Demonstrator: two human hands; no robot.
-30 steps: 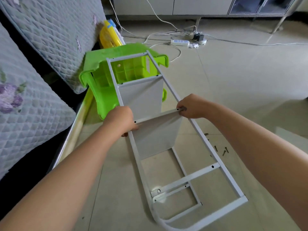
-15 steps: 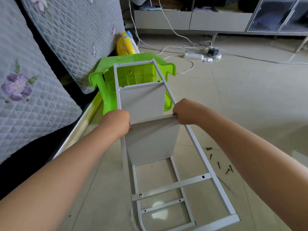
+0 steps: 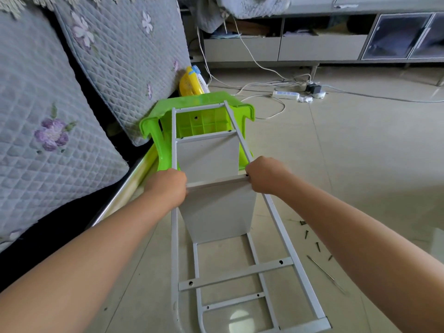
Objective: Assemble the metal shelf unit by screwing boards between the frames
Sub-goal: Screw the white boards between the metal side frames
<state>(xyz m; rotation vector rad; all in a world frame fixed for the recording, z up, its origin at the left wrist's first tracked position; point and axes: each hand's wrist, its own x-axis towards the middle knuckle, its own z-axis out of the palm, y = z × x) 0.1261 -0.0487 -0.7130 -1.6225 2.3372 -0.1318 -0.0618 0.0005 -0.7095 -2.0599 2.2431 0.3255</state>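
The left hand (image 3: 168, 188) and right hand (image 3: 265, 175) grip the second shelf board's (image 3: 218, 210) ends. Align its holes with the frame (image 3: 276, 217) before driving screws (image 3: 317, 246).

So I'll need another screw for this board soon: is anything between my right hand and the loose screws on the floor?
Nothing visible. The screws lie on bare floor just right of the frame, below your right hand and forearm.
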